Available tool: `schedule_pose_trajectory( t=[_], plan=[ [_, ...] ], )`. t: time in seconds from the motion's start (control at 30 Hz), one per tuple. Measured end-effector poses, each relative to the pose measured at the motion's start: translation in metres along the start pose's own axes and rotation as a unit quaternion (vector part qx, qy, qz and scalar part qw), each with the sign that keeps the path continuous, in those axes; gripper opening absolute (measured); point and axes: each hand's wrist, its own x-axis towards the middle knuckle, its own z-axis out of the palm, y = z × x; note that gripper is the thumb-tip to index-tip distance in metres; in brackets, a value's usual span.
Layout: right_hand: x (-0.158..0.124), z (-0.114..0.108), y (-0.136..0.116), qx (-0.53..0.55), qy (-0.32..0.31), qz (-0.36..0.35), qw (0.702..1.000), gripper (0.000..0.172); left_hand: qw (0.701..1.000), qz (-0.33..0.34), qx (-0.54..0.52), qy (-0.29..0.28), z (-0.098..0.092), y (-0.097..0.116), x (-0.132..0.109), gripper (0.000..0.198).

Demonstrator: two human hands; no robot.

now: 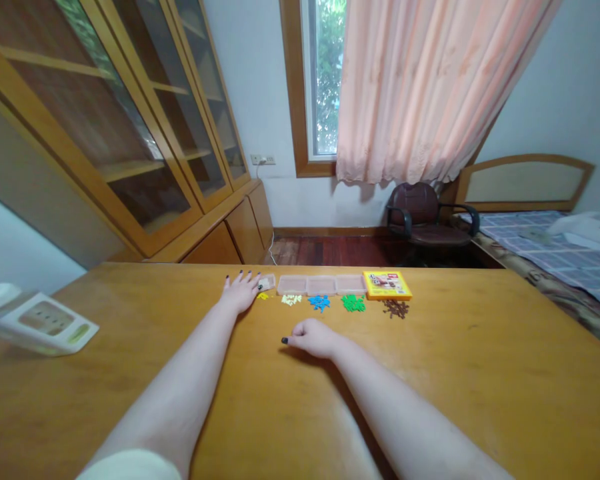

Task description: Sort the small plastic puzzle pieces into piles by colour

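Note:
My left hand [240, 293] lies with fingers spread on the table, its thumb on a small clear plastic box [269, 281]. Beside that thumb is a little pile of yellow pieces [263, 296]. Closer to me, my right hand [314, 338] is closed, thumb pointing left; whatever its curled fingers hold, if anything, is hidden. Beyond it runs a row of clear shallow trays [308, 287]. In front of them lie piles of pale yellow pieces [291, 300], blue pieces [320, 303] and green pieces [353, 303]. Brown pieces [396, 309] sit before a yellow picture box [387, 285].
Everything stands on a wooden table [260, 407]. At its left is a white and clear container [47, 323]. Past the far edge are a glass-door cabinet [180, 160], an office chair [420, 213] and a bed [535, 240]. A pink curtain [420, 87] hangs by the window.

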Motion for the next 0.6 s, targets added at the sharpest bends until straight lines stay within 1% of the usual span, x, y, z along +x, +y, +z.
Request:
schedule_pose_trajectory(
  t=[0.1,0.17,0.23,0.3,0.4,0.5,0.6],
  plan=[
    [-0.02,-0.007,0.009,0.065,-0.031,0.009,0.997,0.038,0.999,-0.037,-0.002,0.017,0.009,-0.017,-0.008,0.053],
    [-0.037,-0.011,0.016,0.118,-0.023,0.026,0.992,0.036,0.998,-0.047,0.003,0.046,0.012,-0.023,-0.017,0.053],
    [-0.053,-0.014,0.021,0.159,-0.019,0.034,0.986,0.035,0.996,-0.046,0.002,0.078,0.013,-0.023,-0.023,0.053],
    [-0.065,-0.016,0.025,0.171,-0.009,0.035,0.985,0.033,0.996,-0.019,-0.006,0.093,0.011,-0.018,-0.026,0.054],
    [-0.072,-0.015,0.027,0.171,0.0,0.025,0.985,0.032,0.997,0.023,-0.027,0.072,0.009,-0.007,-0.024,0.053],
    [-0.07,-0.016,0.028,0.18,0.007,0.016,0.984,0.033,0.998,0.004,-0.052,0.043,0.011,0.0,-0.021,0.051],
    [-0.071,-0.025,0.034,0.227,0.011,0.013,0.974,0.035,0.996,-0.021,-0.073,0.041,0.015,-0.004,-0.025,0.051]
  ],
)
